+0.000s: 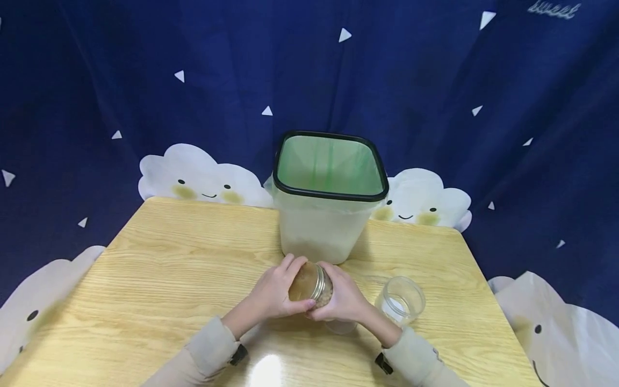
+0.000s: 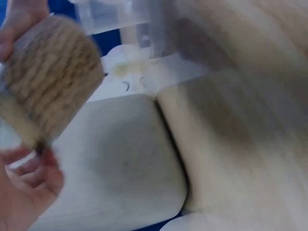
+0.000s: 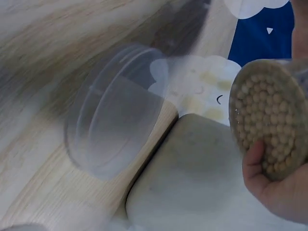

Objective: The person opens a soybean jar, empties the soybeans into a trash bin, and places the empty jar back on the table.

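Note:
Between both hands, above the table near the bin, is a clear jar (image 1: 302, 282) of small round beige beads, tipped on its side. My left hand (image 1: 280, 290) grips its left part, thumb reaching toward the silvery ring. The fingers of my right hand (image 1: 344, 294) curl round its right end. The left wrist view shows the beads packed in the jar (image 2: 57, 72), with my left hand (image 2: 36, 192) at the ring end. In the right wrist view, my right hand (image 3: 284, 192) holds the jar (image 3: 264, 115), a fingertip against its round end.
An open clear container (image 1: 401, 300) stands to the right of my right hand. A clear round piece (image 1: 340, 327) lies partly hidden under the right wrist. Behind the hands is a pale bin (image 1: 321, 228) with a black rim, on the wooden table (image 1: 203, 247) before a blue curtain.

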Action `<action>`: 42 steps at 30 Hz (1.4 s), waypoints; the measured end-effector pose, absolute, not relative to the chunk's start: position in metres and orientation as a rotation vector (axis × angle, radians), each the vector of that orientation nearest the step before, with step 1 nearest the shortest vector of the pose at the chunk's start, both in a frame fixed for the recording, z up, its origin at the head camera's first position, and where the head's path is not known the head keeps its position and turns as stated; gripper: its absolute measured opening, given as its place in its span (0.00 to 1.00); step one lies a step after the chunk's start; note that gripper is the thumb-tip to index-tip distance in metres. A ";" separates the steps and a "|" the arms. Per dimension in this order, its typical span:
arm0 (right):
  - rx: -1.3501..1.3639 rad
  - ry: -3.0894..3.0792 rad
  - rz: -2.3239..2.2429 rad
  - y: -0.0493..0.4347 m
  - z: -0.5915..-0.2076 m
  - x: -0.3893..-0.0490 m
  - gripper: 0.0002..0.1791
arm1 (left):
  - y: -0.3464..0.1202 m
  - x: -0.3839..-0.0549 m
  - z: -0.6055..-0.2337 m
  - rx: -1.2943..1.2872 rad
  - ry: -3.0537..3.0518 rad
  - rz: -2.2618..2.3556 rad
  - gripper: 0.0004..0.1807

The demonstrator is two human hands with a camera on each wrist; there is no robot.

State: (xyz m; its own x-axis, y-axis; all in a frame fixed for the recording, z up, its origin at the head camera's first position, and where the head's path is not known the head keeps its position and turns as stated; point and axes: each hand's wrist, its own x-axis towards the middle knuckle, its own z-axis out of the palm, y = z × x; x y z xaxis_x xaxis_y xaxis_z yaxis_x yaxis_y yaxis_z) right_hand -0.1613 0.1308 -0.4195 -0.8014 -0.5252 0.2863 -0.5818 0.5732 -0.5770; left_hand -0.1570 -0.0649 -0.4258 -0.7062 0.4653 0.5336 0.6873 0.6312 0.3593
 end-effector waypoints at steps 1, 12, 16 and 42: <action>0.973 -2.711 1.039 0.133 -0.419 -0.162 0.49 | -0.067 -0.157 -0.424 -0.943 -2.494 -0.786 0.44; 1.114 -2.743 0.964 0.141 -0.418 -0.164 0.52 | -0.086 -0.157 -0.409 -1.440 -2.400 -0.705 0.52; 1.133 -2.752 0.963 0.140 -0.420 -0.164 0.53 | -0.085 -0.157 -0.406 -1.439 -2.387 -0.695 0.47; 1.142 -2.705 0.916 0.138 -0.423 -0.161 0.53 | -0.082 -0.152 -0.410 -1.155 -2.606 -0.894 0.54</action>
State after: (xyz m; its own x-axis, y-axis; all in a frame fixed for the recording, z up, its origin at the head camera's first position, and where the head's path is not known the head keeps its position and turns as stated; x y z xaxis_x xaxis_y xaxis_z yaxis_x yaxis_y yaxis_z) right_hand -0.1614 0.1384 -0.4233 -0.7224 -0.6328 0.2787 -0.6720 0.5475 -0.4986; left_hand -0.1517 -0.0818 -0.4103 -0.6907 0.6247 0.3643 0.7167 0.5244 0.4596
